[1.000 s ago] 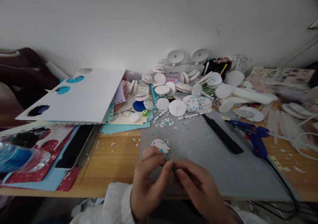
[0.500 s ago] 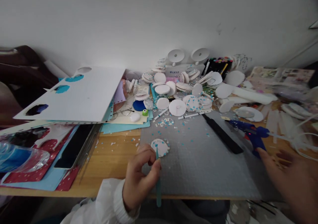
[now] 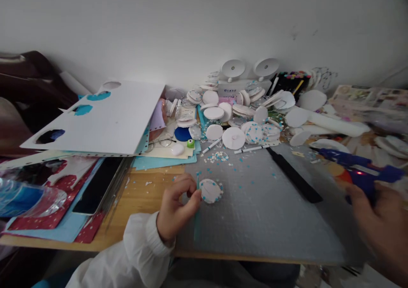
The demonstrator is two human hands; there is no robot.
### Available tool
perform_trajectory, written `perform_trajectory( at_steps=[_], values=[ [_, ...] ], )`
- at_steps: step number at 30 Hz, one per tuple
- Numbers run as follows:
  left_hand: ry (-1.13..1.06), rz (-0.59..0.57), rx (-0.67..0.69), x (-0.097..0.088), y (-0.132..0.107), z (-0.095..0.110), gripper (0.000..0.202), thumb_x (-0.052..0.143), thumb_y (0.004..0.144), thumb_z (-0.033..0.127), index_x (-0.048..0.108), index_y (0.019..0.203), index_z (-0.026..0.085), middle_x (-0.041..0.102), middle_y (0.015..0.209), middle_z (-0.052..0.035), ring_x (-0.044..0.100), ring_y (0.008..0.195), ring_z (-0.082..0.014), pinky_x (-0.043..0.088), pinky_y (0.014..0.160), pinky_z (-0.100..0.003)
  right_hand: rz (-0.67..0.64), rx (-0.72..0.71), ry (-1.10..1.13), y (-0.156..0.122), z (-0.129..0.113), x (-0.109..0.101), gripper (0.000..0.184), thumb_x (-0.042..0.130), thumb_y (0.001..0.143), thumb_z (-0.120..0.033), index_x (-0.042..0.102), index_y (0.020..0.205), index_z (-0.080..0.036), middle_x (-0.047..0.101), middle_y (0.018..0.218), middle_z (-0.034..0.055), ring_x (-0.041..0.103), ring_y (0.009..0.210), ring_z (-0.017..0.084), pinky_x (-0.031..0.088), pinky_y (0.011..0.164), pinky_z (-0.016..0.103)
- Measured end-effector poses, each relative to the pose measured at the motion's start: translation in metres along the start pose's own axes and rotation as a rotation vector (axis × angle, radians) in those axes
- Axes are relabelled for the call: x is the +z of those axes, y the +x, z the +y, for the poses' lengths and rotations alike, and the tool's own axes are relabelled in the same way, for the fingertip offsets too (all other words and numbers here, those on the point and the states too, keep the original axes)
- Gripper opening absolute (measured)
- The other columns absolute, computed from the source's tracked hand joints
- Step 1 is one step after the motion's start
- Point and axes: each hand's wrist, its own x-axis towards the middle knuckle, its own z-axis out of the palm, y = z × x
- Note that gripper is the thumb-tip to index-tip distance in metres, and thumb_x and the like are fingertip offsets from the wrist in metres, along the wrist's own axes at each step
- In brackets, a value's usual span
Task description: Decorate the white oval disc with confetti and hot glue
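Observation:
My left hand (image 3: 175,209) is closed on a thin teal tool (image 3: 196,220) and rests at the left edge of the grey mat (image 3: 261,203). The tool's tip stands beside a small white disc (image 3: 210,190) dotted with blue and white bits. My right hand (image 3: 379,220) is blurred at the right edge of the view, wrapped round the handle of the blue glue gun (image 3: 353,164), which is lifted off the table with its nozzle pointing left.
A heap of white discs (image 3: 236,118) and pens lies behind the mat. A black strip (image 3: 295,175) lies across the mat's far right. A white board with round cut-outs (image 3: 95,122) covers papers at left. A phone (image 3: 95,186) and glasses (image 3: 159,143) lie nearby.
My right hand left the tool, reached right and took hold of the glue gun, lifting it. My left hand kept the teal tool by the disc.

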Motion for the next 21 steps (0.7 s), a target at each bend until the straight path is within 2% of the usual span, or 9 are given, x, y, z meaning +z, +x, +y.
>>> perform_trajectory(
  at_steps=[3, 5, 7, 10, 12, 15, 18, 21],
  values=[
    [-0.018, -0.03, 0.02, 0.003, 0.01, -0.007, 0.028, 0.051, 0.082, 0.022, 0.042, 0.056, 0.018, 0.043, 0.059, 0.0012, 0.043, 0.061, -0.0134, 0.033, 0.062, -0.028, 0.124, 0.132, 0.151, 0.005, -0.028, -0.015, 0.036, 0.073, 0.057, -0.034, 0.038, 0.052, -0.03, 0.048, 0.044, 0.0, 0.047, 0.037, 0.016, 0.034, 0.033, 0.031],
    [-0.02, -0.054, 0.032, 0.004, 0.015, -0.012, 0.028, 0.051, 0.082, 0.021, 0.041, 0.056, 0.018, 0.043, 0.06, 0.0011, 0.043, 0.061, -0.0133, 0.033, 0.061, -0.027, 0.139, 0.16, 0.262, 0.01, -0.052, -0.019, 0.045, 0.079, 0.049, -0.03, 0.034, 0.047, -0.029, 0.04, 0.036, -0.0038, 0.043, 0.033, 0.014, 0.031, 0.031, 0.029],
    [-0.01, -0.073, 0.053, 0.006, 0.019, -0.016, 0.028, 0.051, 0.082, 0.021, 0.04, 0.056, 0.018, 0.043, 0.059, 0.0011, 0.043, 0.061, -0.013, 0.033, 0.061, -0.027, 0.102, 0.204, 0.315, 0.013, -0.078, -0.016, 0.041, 0.08, 0.048, -0.029, 0.039, 0.048, -0.028, 0.042, 0.037, -0.0047, 0.042, 0.033, 0.013, 0.031, 0.031, 0.028],
    [0.001, -0.08, 0.082, 0.007, 0.022, -0.021, 0.029, 0.05, 0.082, 0.021, 0.038, 0.056, 0.019, 0.043, 0.057, 0.0011, 0.042, 0.06, -0.0133, 0.033, 0.061, -0.028, -0.003, 0.273, 0.407, 0.01, -0.118, 0.001, 0.026, 0.076, 0.05, -0.033, 0.054, 0.06, -0.023, 0.054, 0.048, -0.0025, 0.045, 0.038, 0.013, 0.035, 0.034, 0.026],
    [-0.004, -0.09, 0.089, 0.007, 0.022, -0.025, 0.028, 0.049, 0.082, 0.02, 0.037, 0.057, 0.019, 0.044, 0.058, 0.0007, 0.042, 0.06, -0.0136, 0.033, 0.061, -0.029, -0.081, 0.201, 0.505, 0.002, -0.14, 0.017, 0.027, 0.073, 0.05, -0.036, 0.054, 0.062, -0.02, 0.056, 0.05, -0.0021, 0.048, 0.041, 0.012, 0.039, 0.038, 0.026],
    [-0.018, -0.118, 0.101, 0.005, 0.02, -0.026, 0.026, 0.05, 0.081, 0.02, 0.038, 0.058, 0.019, 0.046, 0.059, 0.0001, 0.043, 0.061, -0.0141, 0.033, 0.062, -0.03, -0.146, -0.008, 0.549, -0.015, -0.157, 0.039, 0.023, 0.068, 0.057, -0.035, 0.05, 0.059, -0.021, 0.054, 0.046, -0.0044, 0.046, 0.037, 0.011, 0.036, 0.036, 0.023],
    [-0.021, -0.152, 0.111, 0.003, 0.018, -0.022, 0.024, 0.049, 0.08, 0.018, 0.037, 0.059, 0.019, 0.047, 0.058, 0.0001, 0.044, 0.06, -0.0143, 0.032, 0.063, -0.031, -0.127, -0.261, 0.472, -0.031, -0.156, 0.05, 0.021, 0.064, 0.062, -0.033, 0.046, 0.055, -0.022, 0.05, 0.04, -0.007, 0.043, 0.032, 0.009, 0.032, 0.032, 0.02],
    [-0.012, -0.178, 0.119, 0.002, 0.019, -0.016, 0.019, 0.049, 0.076, 0.013, 0.038, 0.061, 0.019, 0.049, 0.058, 0.0003, 0.045, 0.058, -0.0137, 0.032, 0.064, -0.033, -0.132, -0.358, 0.423, -0.038, -0.15, 0.051, 0.023, 0.063, 0.063, -0.032, 0.045, 0.052, -0.022, 0.047, 0.036, -0.0076, 0.042, 0.029, 0.009, 0.032, 0.032, 0.02]
  ],
)
